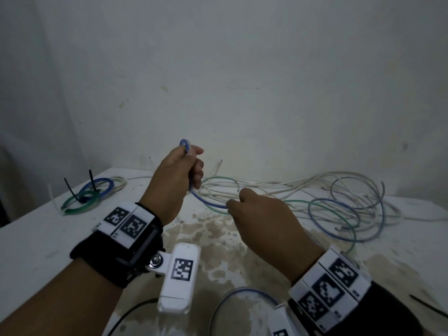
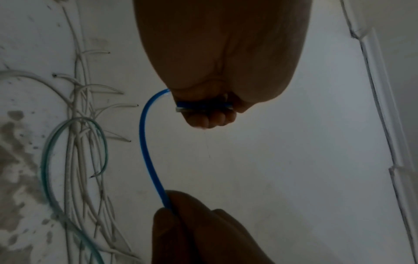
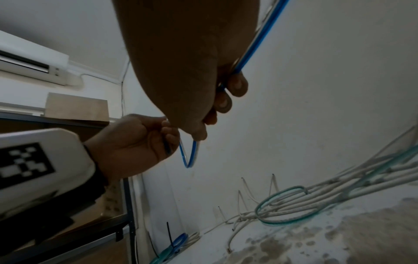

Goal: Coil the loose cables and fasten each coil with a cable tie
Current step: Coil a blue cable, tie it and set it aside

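Note:
My left hand [image 1: 188, 166] is raised above the white table [image 1: 36, 238] and grips small loops of a blue cable [image 1: 185, 145], whose turns cross its curled fingers [image 2: 203, 105]. A free stretch of the blue cable [image 2: 144, 148] curves down to my right hand [image 1: 242, 202], which pinches it between thumb and fingers [image 3: 235, 84]. Beyond the right hand the blue cable [image 3: 269, 32] runs on toward the pile. A tangle of loose white, green and blue cables [image 1: 339, 200] lies on the table to the right.
Finished blue, green and white coils [image 1: 89, 195] with black cable ties [image 1: 92, 180] lie at the table's far left. The wall [image 1: 242, 69] stands just behind. A brown stain [image 1: 218, 238] covers the table's middle. A loop of blue cable [image 1: 242, 294] lies near my right wrist.

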`<state>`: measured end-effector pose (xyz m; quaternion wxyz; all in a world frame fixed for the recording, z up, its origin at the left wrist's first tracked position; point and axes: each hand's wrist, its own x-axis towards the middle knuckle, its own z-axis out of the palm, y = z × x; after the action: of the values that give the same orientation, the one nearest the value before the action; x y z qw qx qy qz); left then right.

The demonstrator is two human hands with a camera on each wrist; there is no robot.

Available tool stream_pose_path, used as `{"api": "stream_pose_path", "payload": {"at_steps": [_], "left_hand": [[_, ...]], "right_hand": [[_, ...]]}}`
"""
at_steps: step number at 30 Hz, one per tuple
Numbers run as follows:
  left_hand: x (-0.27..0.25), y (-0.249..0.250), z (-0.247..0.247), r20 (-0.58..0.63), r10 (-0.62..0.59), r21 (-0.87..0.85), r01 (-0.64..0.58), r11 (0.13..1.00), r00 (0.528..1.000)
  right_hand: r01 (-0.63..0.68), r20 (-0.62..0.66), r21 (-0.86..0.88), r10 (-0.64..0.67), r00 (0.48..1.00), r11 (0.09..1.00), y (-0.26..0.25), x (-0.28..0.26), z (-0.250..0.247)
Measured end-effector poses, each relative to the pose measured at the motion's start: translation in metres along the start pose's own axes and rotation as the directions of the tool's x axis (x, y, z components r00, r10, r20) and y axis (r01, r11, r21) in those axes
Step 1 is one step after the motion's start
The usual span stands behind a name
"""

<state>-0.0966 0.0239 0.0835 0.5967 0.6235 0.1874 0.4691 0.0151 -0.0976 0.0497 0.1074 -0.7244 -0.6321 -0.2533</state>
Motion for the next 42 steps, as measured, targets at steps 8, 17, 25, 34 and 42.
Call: {"api": "stream_pose_path", "payload": {"at_steps": [8, 17, 25, 34, 42], "left_hand": [[0.0, -0.013, 0.001, 0.051, 0.074, 0.263, -0.085, 0.961, 0.996], [-0.016, -0.02, 0.0, 0.289, -0.068, 0.599, -0.125, 0.791, 0.955], [-0.027, -0.014, -0.003, 0.383, -0.292, 0.424, 0.114, 0.898, 0.877], [-0.028, 0.005, -0.005, 0.376, -0.437, 0.17, 0.403, 0.899, 0.817], [-0.025, 0.013, -0.008, 0.375, -0.408, 0.021, 0.432, 0.901, 0.832]], "right_hand": [[0.054, -0.003, 0.007, -0.054, 0.999, 0.999, -0.008, -0.002, -0.025], [0.012, 0.08, 0.148, -0.024, 0.996, 0.989, 0.012, 0.013, -0.032], [-0.166, 0.299, 0.568, -0.014, 0.954, 0.806, 0.04, 0.016, -0.033], [-0.218, 0.166, 0.874, 0.155, 0.974, 0.435, 0.034, 0.02, -0.02], [-0.051, -0.105, 0.814, 0.233, 0.967, 0.579, 0.021, 0.022, -0.004]]}}
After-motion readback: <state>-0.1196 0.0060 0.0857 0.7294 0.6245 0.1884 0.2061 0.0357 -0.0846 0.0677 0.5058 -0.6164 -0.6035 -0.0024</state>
